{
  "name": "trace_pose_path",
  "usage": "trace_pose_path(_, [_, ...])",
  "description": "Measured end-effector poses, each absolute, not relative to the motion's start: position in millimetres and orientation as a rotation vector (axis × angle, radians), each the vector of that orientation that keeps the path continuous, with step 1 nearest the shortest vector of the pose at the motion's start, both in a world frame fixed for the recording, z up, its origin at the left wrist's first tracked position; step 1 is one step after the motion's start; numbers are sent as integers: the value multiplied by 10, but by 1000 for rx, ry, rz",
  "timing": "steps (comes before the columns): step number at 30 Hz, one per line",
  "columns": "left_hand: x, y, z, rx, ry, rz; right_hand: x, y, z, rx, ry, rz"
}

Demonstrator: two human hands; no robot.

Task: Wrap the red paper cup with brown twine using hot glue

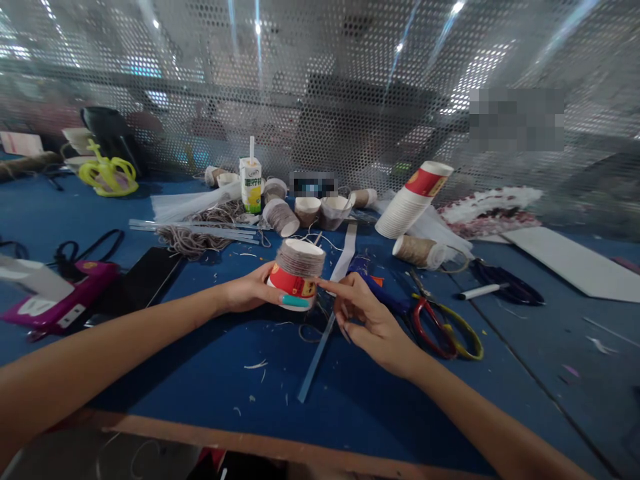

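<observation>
My left hand (253,288) is closed around a red and white paper cup (291,283), holding it above the table. Grey yarn (303,259) is wound around the cup's upper part, and the white end faces up. At the cup's right side is my right hand (367,317), its index fingertip at the lower edge of the yarn. The other fingers are curled in toward the thumb; whether a strand runs between them is not clear. Below the hands, a translucent strip (317,360) lies on the blue table (270,413) among loose strands and scraps.
Scissors (445,327) with red and yellow handles and a blue glue gun (383,287) lie to the right. Behind stand wrapped cups (281,218), a juice carton (251,185) and a leaning cup stack (413,200). Leftward are a yarn heap (193,237) and a purple power strip (75,293).
</observation>
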State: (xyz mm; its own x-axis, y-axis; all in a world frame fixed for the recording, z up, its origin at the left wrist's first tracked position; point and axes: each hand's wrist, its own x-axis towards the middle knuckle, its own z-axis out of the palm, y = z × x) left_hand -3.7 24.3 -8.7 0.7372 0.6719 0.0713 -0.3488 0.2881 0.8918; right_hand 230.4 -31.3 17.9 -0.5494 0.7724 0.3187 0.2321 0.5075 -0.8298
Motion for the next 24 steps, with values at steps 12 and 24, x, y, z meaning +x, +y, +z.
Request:
trace_pose_path(12, [-29, 228, -80, 1042, 376, 668, 2302, -350, 210, -731, -1986, 975])
trace_pose_path(24, [-25, 235, -79, 1034, 387, 661, 2304, -336, 212, -780, -2069, 840])
